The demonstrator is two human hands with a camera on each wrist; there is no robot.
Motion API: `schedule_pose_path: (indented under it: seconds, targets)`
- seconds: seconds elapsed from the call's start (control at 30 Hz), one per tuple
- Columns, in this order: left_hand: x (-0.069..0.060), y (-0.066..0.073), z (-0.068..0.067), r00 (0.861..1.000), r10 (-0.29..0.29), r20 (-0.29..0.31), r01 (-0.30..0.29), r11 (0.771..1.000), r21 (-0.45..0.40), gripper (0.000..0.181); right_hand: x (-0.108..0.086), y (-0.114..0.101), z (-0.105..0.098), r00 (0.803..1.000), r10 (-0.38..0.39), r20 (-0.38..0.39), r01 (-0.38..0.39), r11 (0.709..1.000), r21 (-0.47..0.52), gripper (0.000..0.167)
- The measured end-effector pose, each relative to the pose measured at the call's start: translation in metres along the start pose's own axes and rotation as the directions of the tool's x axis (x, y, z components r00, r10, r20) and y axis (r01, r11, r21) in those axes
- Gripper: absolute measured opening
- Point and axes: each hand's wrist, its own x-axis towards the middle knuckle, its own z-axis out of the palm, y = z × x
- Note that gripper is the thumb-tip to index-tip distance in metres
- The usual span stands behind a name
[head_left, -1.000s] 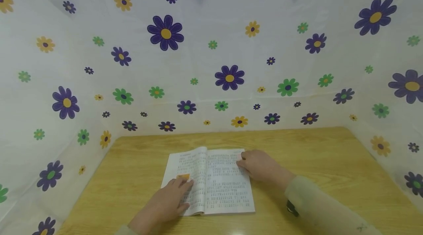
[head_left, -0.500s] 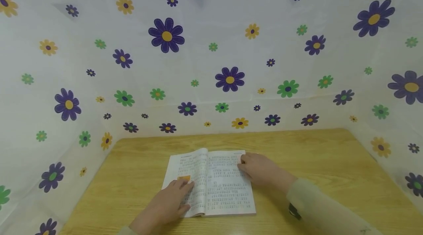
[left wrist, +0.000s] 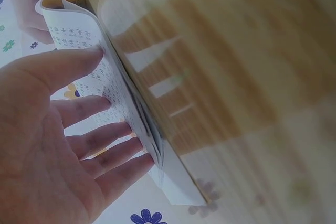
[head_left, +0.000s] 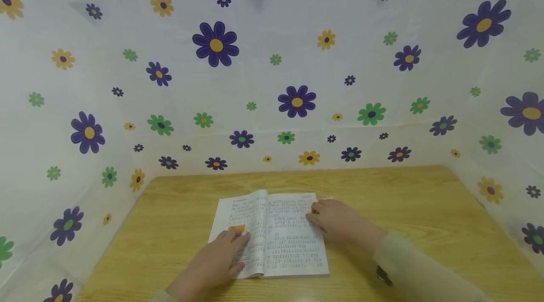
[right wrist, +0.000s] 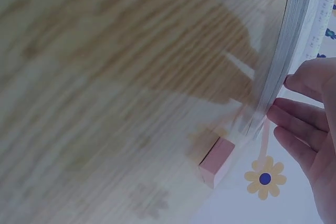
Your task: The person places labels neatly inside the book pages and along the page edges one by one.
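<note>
Left hand (head_left: 216, 255), right hand (head_left: 337, 218) touch curved-paged book (head_left: 295, 243); glossy wood-grained table (head_left: 148, 231)

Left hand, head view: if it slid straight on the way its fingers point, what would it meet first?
Probably the orange patch on the open book, right at the left hand, then the center fold. Whether the patch is raised or merely printed is unclear.

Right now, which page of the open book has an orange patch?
The left page: its orange patch shows by the left hand. The right page shows no orange.
</note>
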Motion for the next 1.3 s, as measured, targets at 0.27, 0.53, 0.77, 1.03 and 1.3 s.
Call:
schedule_pose_path:
  seconds: [0.27, 0.53, 0.77, 1.03, 1.3]
  targets:
    - [0.0, -0.002, -0.001, 1.0, 0.015, -0.003, -0.015, 1.0, -0.006, 0.065, -0.005, 0.006, 0.005, 1.0, -0.009, -0.007, 0.01, 0.998, 0.069, 0.036]
    - [-0.002, -0.002, -0.002, 1.0, 0.02, -0.007, -0.02, 1.0, -0.011, 0.065, -0.014, 0.006, 0.007, 0.997, -0.03, -0.068, 0.035, 0.996, 0.076, 0.035]
    - [-0.001, -0.001, -0.001, 1.0, 0.005, -0.001, -0.005, 1.0, 0.009, 0.065, -0.022, 0.007, 0.006, 0.999, -0.026, -0.036, 0.029, 0.996, 0.083, 0.037]
    - [-0.001, -0.002, -0.001, 1.0, 0.019, 0.0, -0.019, 0.999, 0.029, 0.065, -0.028, 0.008, 0.008, 0.996, -0.055, -0.063, 0.058, 0.997, 0.05, 0.039]
    - [-0.001, -0.001, -0.002, 1.0, -0.002, 0.012, 0.002, 1.0, 0.025, 0.065, -0.032, 0.011, 0.009, 0.998, -0.034, -0.044, 0.038, 0.995, 0.093, 0.04]
